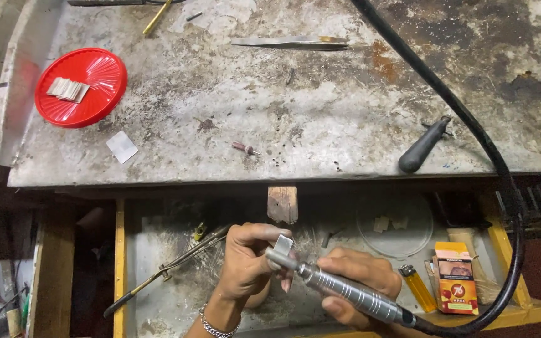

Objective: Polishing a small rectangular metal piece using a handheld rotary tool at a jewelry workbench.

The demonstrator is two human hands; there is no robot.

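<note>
The left hand (245, 263) pinches a small metal piece (282, 243) just near the bench edge (220, 181); the right hand (355, 285) grips a rotary handpiece (345, 291), drawer walls close around.

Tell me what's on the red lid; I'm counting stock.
The red lid holds a small overlapping stack of pale flat pieces; how many lie underneath is hidden.

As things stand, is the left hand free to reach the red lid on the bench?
Probably not right away. The left hand is pinching a small metal piece against the rotary tool held by the right hand. The bench between it and the red lid looks unobstructed.
</note>
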